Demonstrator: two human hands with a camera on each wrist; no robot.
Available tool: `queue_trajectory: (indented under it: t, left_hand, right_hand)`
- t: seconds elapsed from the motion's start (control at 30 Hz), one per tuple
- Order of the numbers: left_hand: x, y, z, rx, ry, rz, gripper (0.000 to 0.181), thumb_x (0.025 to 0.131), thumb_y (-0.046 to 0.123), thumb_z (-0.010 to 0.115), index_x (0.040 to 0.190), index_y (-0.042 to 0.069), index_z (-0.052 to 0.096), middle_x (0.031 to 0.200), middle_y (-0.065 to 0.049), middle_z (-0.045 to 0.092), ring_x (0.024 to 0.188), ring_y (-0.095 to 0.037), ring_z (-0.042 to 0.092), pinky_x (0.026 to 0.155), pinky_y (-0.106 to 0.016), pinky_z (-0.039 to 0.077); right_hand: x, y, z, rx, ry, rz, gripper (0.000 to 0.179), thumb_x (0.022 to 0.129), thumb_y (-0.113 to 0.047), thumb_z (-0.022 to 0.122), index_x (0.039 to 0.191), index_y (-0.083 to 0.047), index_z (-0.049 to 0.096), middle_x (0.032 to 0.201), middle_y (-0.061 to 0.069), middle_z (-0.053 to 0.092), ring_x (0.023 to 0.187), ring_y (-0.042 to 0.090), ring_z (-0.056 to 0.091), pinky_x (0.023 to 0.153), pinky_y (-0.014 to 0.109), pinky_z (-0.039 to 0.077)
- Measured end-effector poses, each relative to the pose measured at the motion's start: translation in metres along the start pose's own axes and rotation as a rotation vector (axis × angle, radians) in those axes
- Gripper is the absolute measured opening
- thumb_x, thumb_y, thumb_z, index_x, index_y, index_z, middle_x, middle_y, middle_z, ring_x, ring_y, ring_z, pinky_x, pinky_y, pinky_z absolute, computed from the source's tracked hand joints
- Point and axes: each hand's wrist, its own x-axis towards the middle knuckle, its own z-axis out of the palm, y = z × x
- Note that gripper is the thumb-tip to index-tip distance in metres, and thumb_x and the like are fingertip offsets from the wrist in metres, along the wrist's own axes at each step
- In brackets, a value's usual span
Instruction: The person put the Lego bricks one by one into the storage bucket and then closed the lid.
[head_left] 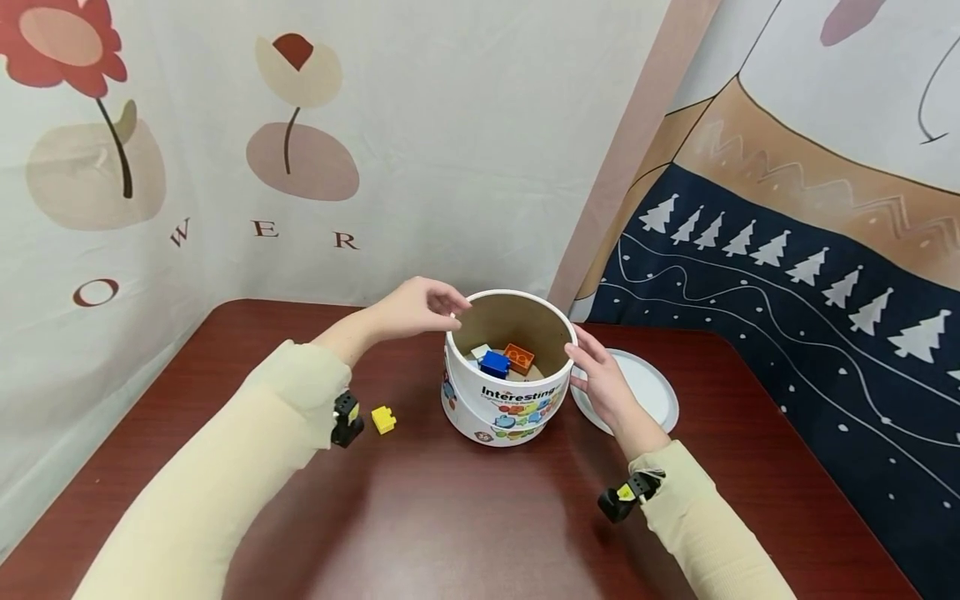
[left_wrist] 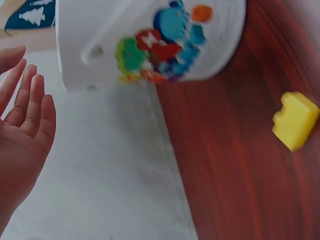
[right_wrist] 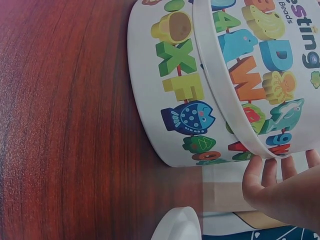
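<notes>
A white round bucket (head_left: 480, 408) with colourful printed pictures stands upright on the table. Inside lie a blue block (head_left: 493, 363), an orange block (head_left: 519, 358) and a pale piece (head_left: 481, 352); the near wall hides part of its floor. My left hand (head_left: 416, 308) hovers at the bucket's left rim, fingers extended, holding nothing. Against the right side my right hand (head_left: 603, 379) rests its fingers, near the rim. Its fingertips (right_wrist: 270, 172) touch the outer wall by the white handle band (right_wrist: 225, 95). A yellow block (head_left: 383, 419) lies left of the bucket, apart from both hands.
A white round lid (head_left: 647, 387) lies flat on the table to the right, partly behind my right hand. The dark red-brown table (head_left: 465, 517) meets a white printed cloth (head_left: 450, 167) at the back and a dark blue patterned one (head_left: 750, 308) at the right.
</notes>
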Motion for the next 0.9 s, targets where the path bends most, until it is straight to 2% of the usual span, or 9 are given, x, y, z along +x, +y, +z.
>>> queue_trajectory:
  t: [0.23, 0.4, 0.7, 0.9]
  left_hand:
    - [-0.026, -0.03, -0.015, 0.022, 0.058, -0.079, 0.029, 0.082, 0.014, 0.068, 0.109, 0.002, 0.067, 0.097, -0.011, 0.068, 0.092, -0.021, 0.064, 0.083, -0.034, 0.051]
    - [-0.046, -0.049, -0.018, -0.002, 0.028, -0.114, 0.03, 0.083, 0.013, 0.068, 0.11, 0.002, 0.066, 0.102, -0.016, 0.067, 0.094, -0.022, 0.063, 0.084, -0.035, 0.052]
    - [-0.073, -0.084, -0.007, -0.042, -0.063, -0.164, 0.037, 0.083, 0.015, 0.069, 0.115, -0.002, 0.062, 0.11, -0.021, 0.065, 0.098, -0.023, 0.062, 0.083, -0.033, 0.052]
    - [-0.086, -0.098, 0.007, -0.065, -0.107, -0.181, 0.041, 0.082, 0.014, 0.069, 0.116, -0.006, 0.06, 0.111, -0.024, 0.064, 0.096, -0.022, 0.061, 0.08, -0.027, 0.052]
  right_hand:
    - [0.0, 0.0, 0.0, 0.001, 0.008, 0.006, 0.051, 0.099, -0.02, 0.044, 0.148, -0.017, 0.028, 0.153, 0.012, 0.026, 0.138, 0.033, 0.026, 0.109, 0.052, 0.03]
    - [0.0, 0.0, 0.0, 0.002, 0.005, 0.008, 0.051, 0.099, -0.02, 0.044, 0.148, -0.017, 0.028, 0.153, 0.011, 0.026, 0.138, 0.033, 0.027, 0.109, 0.052, 0.03]
    - [0.0, -0.002, -0.001, -0.005, 0.008, 0.008, 0.051, 0.099, -0.02, 0.044, 0.148, -0.017, 0.028, 0.153, 0.01, 0.026, 0.137, 0.032, 0.028, 0.109, 0.052, 0.03]
    - [-0.001, -0.001, -0.001, -0.011, -0.003, -0.009, 0.051, 0.099, -0.02, 0.043, 0.148, -0.016, 0.027, 0.154, 0.011, 0.025, 0.136, 0.032, 0.029, 0.108, 0.051, 0.031]
